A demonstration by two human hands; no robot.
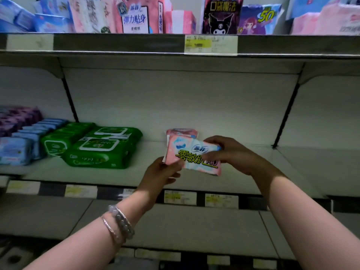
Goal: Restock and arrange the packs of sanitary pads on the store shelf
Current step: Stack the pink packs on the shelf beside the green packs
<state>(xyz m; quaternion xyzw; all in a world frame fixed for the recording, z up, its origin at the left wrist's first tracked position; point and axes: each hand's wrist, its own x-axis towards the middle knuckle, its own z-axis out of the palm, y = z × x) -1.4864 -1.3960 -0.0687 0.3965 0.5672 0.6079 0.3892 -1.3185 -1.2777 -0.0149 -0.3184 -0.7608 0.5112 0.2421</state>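
A pink and white pack of sanitary pads [191, 155] with yellow lettering is held over the middle shelf [243, 172]. My left hand [161, 175] pinches its lower left corner. My right hand [231, 152] grips its right end from above. Just behind it, another pink pack [181, 132] stands on the shelf, partly hidden by the held one.
Green wipe packs [101, 147] lie left of my hands, with blue packs [21, 147] and purple packs [17, 117] further left. The upper shelf [116, 42] carries pink, black and purple packs. Price labels [180, 197] line the shelf edge. A lower shelf [175, 227] sits beneath.
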